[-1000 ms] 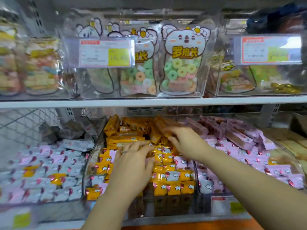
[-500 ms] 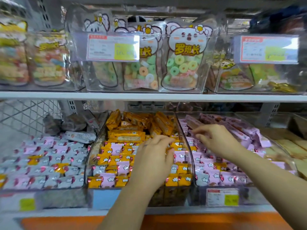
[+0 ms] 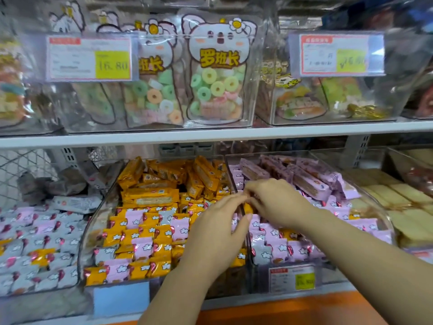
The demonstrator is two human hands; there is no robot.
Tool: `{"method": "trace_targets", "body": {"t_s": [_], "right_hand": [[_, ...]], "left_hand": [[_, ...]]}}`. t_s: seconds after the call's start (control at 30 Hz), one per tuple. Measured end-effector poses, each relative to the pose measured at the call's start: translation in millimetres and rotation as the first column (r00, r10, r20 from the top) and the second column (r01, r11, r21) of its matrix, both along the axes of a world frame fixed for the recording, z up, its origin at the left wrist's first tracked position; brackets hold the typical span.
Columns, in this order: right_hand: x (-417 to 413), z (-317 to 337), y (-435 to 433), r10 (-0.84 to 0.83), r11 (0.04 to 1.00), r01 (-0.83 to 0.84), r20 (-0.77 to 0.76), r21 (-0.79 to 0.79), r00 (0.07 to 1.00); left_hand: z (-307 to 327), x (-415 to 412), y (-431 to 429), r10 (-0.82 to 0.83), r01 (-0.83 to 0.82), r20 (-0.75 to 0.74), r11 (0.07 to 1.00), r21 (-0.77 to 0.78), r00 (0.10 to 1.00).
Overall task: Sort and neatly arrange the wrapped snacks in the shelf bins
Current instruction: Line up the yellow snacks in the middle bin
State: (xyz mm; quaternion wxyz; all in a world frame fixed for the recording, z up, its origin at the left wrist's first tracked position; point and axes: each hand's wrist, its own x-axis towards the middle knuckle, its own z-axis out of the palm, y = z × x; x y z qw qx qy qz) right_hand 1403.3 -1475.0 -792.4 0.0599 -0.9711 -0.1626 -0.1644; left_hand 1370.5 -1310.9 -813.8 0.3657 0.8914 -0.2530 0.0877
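Note:
Three clear bins sit on the lower shelf. The middle bin (image 3: 93, 221) holds small orange snacks (image 3: 161, 233) with some pink ones (image 3: 180, 228) mixed in, and long orange bars (image 3: 150, 195) at the back. The right bin (image 3: 390, 221) holds small pink snacks (image 3: 278, 249), a few orange ones, and long pink bars (image 3: 304, 181). The left bin (image 3: 35, 242) holds white and pink snacks. My left hand (image 3: 218, 231) and my right hand (image 3: 278, 202) meet over the divider between the middle and right bins. A small orange snack (image 3: 248, 208) shows between my left thumb and forefinger. My right fingers curl over the same spot.
Above, a white shelf edge (image 3: 210, 134) carries clear bins of ring-candy bags (image 3: 218, 73) with price tags (image 3: 89, 57) in front. Pale yellow wafers (image 3: 398, 195) lie at the far right. A price label (image 3: 293, 279) sits on the right bin's front.
Both hands have come together at the divider; my left moved right from the orange bin and my right moved left from the pink bin. The view shifted closer and slightly left.

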Motion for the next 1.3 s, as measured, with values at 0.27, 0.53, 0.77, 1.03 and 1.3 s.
{"method": "trace_targets", "body": {"t_s": [0.27,0.53,0.77,1.03,1.3], "right_hand": [[-24,18,7,-0.027,0.89,-0.093,0.255,0.446,0.967],[-59,17,35,0.266,0.685,-0.416,0.326,0.598,0.907],[-41,11,48,0.135,0.833,-0.158,0.083,0.531,0.987],[-20,3,44,-0.077,0.931,0.097,-0.07,0.351,0.995],[-19,-2,39,-0.051,0.901,0.067,-0.048,0.428,0.998]], "left_hand": [[-1,-2,-1,-0.007,0.002,-0.065,0.997,-0.082,0.998],[16,0,19,0.101,-0.061,0.179,0.974,-0.216,0.979],[15,21,75,0.3,-0.332,0.357,0.943,0.031,0.885],[20,72,115,0.479,-0.583,0.35,0.748,0.318,0.805],[12,89,107,0.435,-0.429,0.139,0.692,0.581,0.89]]}}
